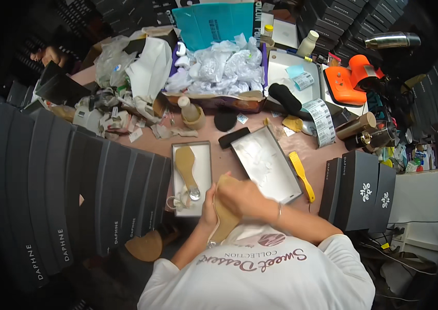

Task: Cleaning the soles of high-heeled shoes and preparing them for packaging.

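Close to my chest, a shoe [224, 223] with a tan sole is turned sole outward. My left hand [208, 208] is wrapped round its side and holds it. Over the upper part of the sole my right hand [245, 198] presses with curled fingers; whatever they may hold is hidden. Just beyond my left hand, a second shoe [185, 164] lies sole up in a shallow white-lined box [206, 155], its clear heel toward me. Some whitish strap or wrapping sits at that box's near end.
An open box lid [282, 178] with white paper lies right of my hands, beside a yellow-handled brush [301, 175]. Dark shoe boxes [82, 191] line the left; more boxes [358, 191] stand right. Farther back are a carton of crumpled plastic [224, 67], a label strip [322, 124] and bottles.
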### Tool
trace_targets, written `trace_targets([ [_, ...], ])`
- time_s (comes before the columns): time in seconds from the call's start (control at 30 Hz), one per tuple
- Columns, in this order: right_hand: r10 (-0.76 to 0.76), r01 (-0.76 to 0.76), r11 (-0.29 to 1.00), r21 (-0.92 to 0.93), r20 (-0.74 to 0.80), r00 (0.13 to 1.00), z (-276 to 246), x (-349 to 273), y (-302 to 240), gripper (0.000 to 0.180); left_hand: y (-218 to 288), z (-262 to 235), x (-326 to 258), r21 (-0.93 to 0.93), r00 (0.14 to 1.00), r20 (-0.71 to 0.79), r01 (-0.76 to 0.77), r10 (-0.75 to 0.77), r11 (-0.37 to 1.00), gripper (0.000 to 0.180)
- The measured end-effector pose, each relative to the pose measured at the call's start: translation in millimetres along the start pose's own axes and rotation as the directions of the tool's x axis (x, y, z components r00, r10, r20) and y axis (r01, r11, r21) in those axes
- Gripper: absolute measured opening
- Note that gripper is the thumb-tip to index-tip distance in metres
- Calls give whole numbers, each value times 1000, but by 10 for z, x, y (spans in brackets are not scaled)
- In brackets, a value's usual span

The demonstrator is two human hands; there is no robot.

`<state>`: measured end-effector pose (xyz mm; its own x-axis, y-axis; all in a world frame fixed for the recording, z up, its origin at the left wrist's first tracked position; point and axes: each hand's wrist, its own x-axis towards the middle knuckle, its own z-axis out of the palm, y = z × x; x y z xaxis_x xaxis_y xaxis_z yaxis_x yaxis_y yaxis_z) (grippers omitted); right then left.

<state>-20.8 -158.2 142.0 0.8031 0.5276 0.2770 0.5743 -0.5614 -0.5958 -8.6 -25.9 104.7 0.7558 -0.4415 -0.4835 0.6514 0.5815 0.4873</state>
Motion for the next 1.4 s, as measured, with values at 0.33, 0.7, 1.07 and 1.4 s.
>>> trace_targets([
  [0.33,7,3,999,-50,199,980,14,-79,16,16,80,2,-153,24,994,20,-113,112,993,59],
  [0.7,-48,45,999,29,113,992,-44,-585,-23,16,-103,-131,-50,7,1000,-26,8,-8,1000,68],
  [1.07,7,-8,1000,5,80,997,-176,-173,222,12,-18,-45,-32,98,999,22,48,-50,994,65],
  [1.4,109,-56,980,192,-276,955,73,5,660,18,-62,-311,-6,63,973,161,157,-165,986,69],
])
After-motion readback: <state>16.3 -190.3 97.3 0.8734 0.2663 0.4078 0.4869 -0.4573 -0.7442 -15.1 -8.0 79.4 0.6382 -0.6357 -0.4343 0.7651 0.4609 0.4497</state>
